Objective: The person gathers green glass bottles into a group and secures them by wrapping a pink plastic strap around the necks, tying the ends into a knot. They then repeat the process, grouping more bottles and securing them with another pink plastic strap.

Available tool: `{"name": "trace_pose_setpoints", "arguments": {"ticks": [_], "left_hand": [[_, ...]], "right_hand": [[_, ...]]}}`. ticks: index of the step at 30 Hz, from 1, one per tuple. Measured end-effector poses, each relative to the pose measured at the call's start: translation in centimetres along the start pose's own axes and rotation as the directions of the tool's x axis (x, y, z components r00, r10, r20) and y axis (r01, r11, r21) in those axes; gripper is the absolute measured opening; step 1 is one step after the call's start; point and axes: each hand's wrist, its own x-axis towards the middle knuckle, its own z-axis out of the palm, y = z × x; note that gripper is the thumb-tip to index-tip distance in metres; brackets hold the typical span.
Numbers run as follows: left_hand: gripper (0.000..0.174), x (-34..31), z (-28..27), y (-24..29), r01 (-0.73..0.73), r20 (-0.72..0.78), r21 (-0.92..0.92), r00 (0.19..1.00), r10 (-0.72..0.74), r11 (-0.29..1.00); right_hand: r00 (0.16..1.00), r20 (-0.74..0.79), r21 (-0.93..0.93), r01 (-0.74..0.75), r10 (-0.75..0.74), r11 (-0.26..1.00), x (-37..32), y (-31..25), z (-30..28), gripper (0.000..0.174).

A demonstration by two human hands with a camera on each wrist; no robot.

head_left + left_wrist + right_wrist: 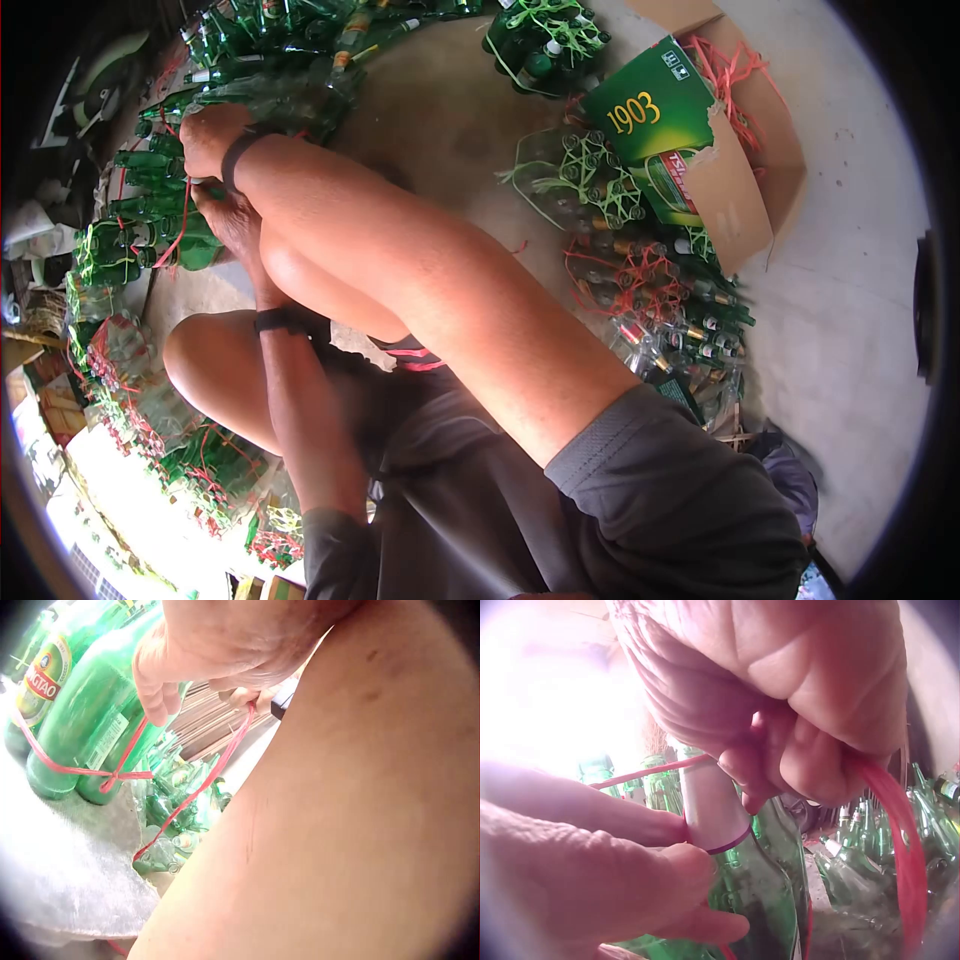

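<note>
Both hands work over a bundle of green glass bottles (155, 210) at the left of the head view. Bent at the fingers, my right hand (780, 682) grips a red plastic strip (900, 847), whose long end hangs down to the right. Beside a bottle neck with a pale wrapper (712, 802), my left hand (615, 862) has its fingertips close against the glass. In the left wrist view the strip runs from a knot low on the bottles (90, 712) up to the left fingers (154, 694). One bottle bears a Tsingtao label (45, 682).
More green bottles (250, 40) crowd the floor at the back left. Bundles tied with green and red strips (620, 270) stand on the right, beside a torn green carton (650, 110) holding red strips. My bent knee (210, 360) is close below the hands.
</note>
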Motion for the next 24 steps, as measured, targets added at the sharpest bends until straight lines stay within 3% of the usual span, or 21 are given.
{"name": "trace_pose_setpoints", "arguments": {"ticks": [1,3,4,6,7,8,9,10,11,12,13,14,15,17,19,20,23,24], "left_hand": [[0.044,0.6,-0.6,-0.6,-0.001,-0.002,-0.001,1.000,0.001,1.000],[0.046,2.0,-1.9,-2.3,-0.251,0.050,0.410,0.966,0.254,0.877],[0.046,2.1,-2.0,-2.9,-0.255,0.043,0.412,0.964,0.261,0.875],[0.045,3.4,-2.8,-4.3,-0.120,0.005,0.081,0.993,0.120,0.989],[0.036,7.0,-6.9,-9.1,-0.230,0.059,0.213,0.973,0.222,0.950],[0.026,4.9,-3.4,-6.0,-0.101,-0.034,-0.056,0.994,0.100,0.993],[0.021,4.2,-1.9,-5.8,-0.286,-0.114,0.162,0.945,0.306,0.944],[0.019,3.5,-1.5,-3.7,-0.360,-0.033,0.574,0.887,0.461,0.735],[0.018,2.8,-0.4,-2.2,-0.388,-0.048,0.625,0.847,0.529,0.677],[0.018,2.7,0.3,-2.2,-0.354,-0.144,0.590,0.838,0.526,0.725],[0.020,3.5,0.2,-3.8,-0.369,-0.228,0.421,0.841,0.490,0.829],[0.025,2.7,1.0,-2.7,-0.283,-0.228,0.599,0.837,0.498,0.749],[0.036,2.9,1.0,-3.2,-0.272,-0.234,0.640,0.822,0.520,0.718],[0.045,3.2,1.2,-2.3,-0.053,-0.302,0.596,0.910,0.284,0.801],[0.042,3.3,1.3,-2.0,-0.134,-0.287,0.569,0.892,0.349,0.811],[0.042,3.4,0.9,-1.8,-0.066,-0.291,0.553,0.919,0.267,0.831],[0.043,3.3,1.4,-1.9,-0.083,-0.304,0.585,0.900,0.313,0.807],[0.041,3.2,1.5,-1.8,-0.084,-0.334,0.556,0.888,0.315,0.827]], "right_hand": [[1.000,0.001,-0.001,0.002,-0.002,1.000,0.2,0.2,0.3,0.026],[1.000,-0.015,0.010,0.001,-0.001,1.000,0.1,-0.1,0.1,0.025],[1.000,-0.013,0.011,0.012,-0.012,1.000,0.0,0.0,0.2,0.025],[0.994,-0.078,-0.036,0.069,-0.072,0.997,-0.2,0.2,0.2,0.024],[0.992,-0.021,-0.030,0.121,-0.122,0.992,-0.7,0.4,-0.7,0.023],[0.975,-0.080,-0.041,0.206,-0.209,0.978,-0.3,1.2,0.2,0.023],[0.962,-0.020,0.057,0.271,-0.271,0.961,0.3,2.0,0.5,0.025],[0.956,0.026,0.047,0.290,-0.291,0.956,0.3,2.1,0.3,0.026],[0.922,-0.008,0.003,0.387,-0.387,0.922,0.8,2.8,0.6,0.025],[0.958,0.048,0.063,0.279,-0.282,0.958,0.4,2.3,-0.3,0.024],[0.965,0.079,0.063,0.247,-0.252,0.967,0.2,1.9,-1.2,0.022],[0.967,0.088,0.054,0.237,-0.241,0.970,0.3,2.0,-1.3,0.020],[0.971,0.097,0.038,0.215,-0.217,0.976,0.4,2.2,-1.3,0.020],[0.955,0.012,0.029,0.297,-0.298,0.954,0.4,2.9,-1.0,0.020],[0.948,0.023,0.009,0.316,-0.317,0.949,0.7,3.4,-0.8,0.020],[0.930,0.035,0.013,0.365,-0.365,0.931,1.1,3.5,-0.6,0.019],[0.926,0.038,0.029,0.376,-0.377,0.926,0.7,3.5,-1.3,0.018],[0.946,0.081,0.049,0.312,-0.315,0.949,0.3,3.0,-1.8,0.020]]}}
